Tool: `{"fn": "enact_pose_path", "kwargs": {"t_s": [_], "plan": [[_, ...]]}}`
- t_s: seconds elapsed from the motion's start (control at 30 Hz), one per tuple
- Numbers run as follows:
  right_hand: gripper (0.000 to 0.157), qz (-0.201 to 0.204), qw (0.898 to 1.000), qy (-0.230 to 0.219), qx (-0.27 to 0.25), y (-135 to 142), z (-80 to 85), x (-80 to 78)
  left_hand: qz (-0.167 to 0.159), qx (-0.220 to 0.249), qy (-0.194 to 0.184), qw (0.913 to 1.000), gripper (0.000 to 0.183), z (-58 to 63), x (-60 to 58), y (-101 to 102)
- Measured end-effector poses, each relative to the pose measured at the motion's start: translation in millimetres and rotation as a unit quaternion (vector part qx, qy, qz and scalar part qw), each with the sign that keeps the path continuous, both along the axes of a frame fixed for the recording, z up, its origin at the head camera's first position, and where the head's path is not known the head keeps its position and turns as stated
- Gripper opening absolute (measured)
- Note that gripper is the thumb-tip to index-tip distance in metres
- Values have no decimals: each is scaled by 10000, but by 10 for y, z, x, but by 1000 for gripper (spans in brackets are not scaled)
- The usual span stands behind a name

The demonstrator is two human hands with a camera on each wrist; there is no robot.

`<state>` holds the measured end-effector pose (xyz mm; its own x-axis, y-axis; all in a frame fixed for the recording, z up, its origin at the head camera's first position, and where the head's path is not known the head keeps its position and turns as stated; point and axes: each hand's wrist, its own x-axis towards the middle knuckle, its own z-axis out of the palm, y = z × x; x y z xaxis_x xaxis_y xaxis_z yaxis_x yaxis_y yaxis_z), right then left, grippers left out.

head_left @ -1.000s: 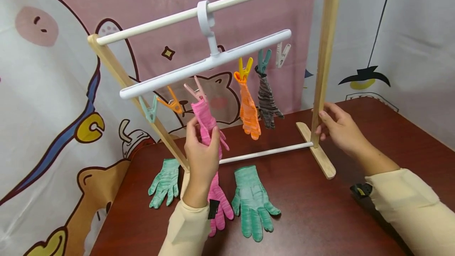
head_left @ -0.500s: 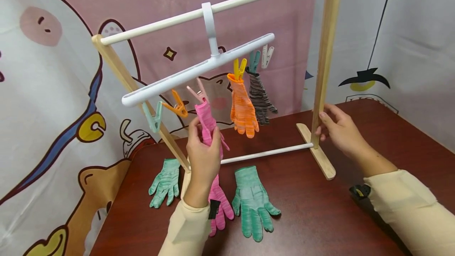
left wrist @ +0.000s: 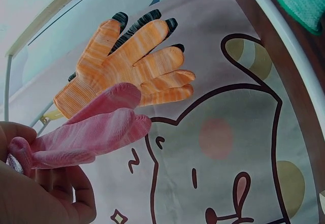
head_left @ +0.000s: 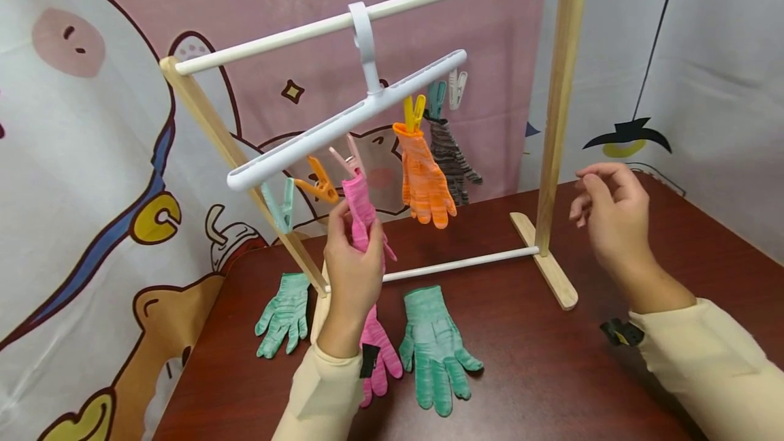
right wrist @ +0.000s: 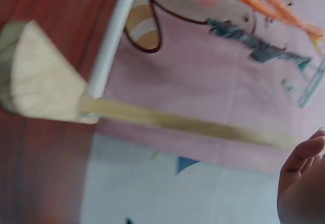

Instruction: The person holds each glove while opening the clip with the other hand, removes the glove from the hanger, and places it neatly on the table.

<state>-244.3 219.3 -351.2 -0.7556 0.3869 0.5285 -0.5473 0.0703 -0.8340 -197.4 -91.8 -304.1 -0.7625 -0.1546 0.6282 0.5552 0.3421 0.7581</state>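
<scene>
My left hand (head_left: 354,267) grips a pink glove (head_left: 361,213) between thumb and fingers, just below its cuff. A pink clothespin (head_left: 351,160) sits at the cuff, under the white hanger (head_left: 331,129). In the left wrist view the pink glove (left wrist: 94,135) points away from the hand, close to an orange glove (left wrist: 122,61). That orange glove (head_left: 425,179) hangs from a yellow clothespin (head_left: 414,114). Behind it, a dark striped glove (head_left: 450,155) hangs from a teal clothespin (head_left: 436,99). My right hand (head_left: 615,213) is in the air, fingers loosely bent and holding nothing, right of the rack's wooden post (head_left: 559,107).
Orange (head_left: 318,184), mint (head_left: 280,206) and white clothespins (head_left: 457,90) on the hanger carry nothing. On the table (head_left: 520,366) lie a small green glove (head_left: 284,315), a larger green glove (head_left: 435,349) and another pink glove (head_left: 381,356). The rack's lower bar (head_left: 459,265) runs behind them.
My right hand has left the wooden post and moved to the right. The hanger has swivelled on the top bar, its right end swinging left. My left hand, still on the pink glove, has shifted slightly right.
</scene>
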Motion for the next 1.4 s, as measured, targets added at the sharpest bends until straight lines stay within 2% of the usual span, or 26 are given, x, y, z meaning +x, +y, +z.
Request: {"fn": "enact_pose_path", "kwargs": {"t_s": [0.23,0.37,0.5,0.6,0.77,0.93,1.17,1.4], "plan": [[13,603,9969,504,107,-251,200,224,-185,104,-209,9996,36,-26,-23,-27],[11,1144,9895,841,268,-395,281,272,-157,60,-67,9998,36,-143,-130,-56],[11,1470,9827,901,682,-533,423,280,-87,-38,133,9999,36,-228,-203,-66],[11,1438,9802,728,1149,-636,557,282,-4,-99,189,9998,36,-211,-186,-56],[11,1181,9722,356,1990,-854,827,352,91,-146,221,9996,35,-72,-54,-7],[12,1143,9625,244,2449,-1042,1005,372,216,-243,260,9991,34,-12,7,16],[20,1133,9414,178,3173,-1208,1037,108,400,-333,204,9984,35,-194,-162,-58],[21,1127,9299,33,3501,-1345,1165,-16,346,-324,309,9984,35,-208,-183,-92]]}}
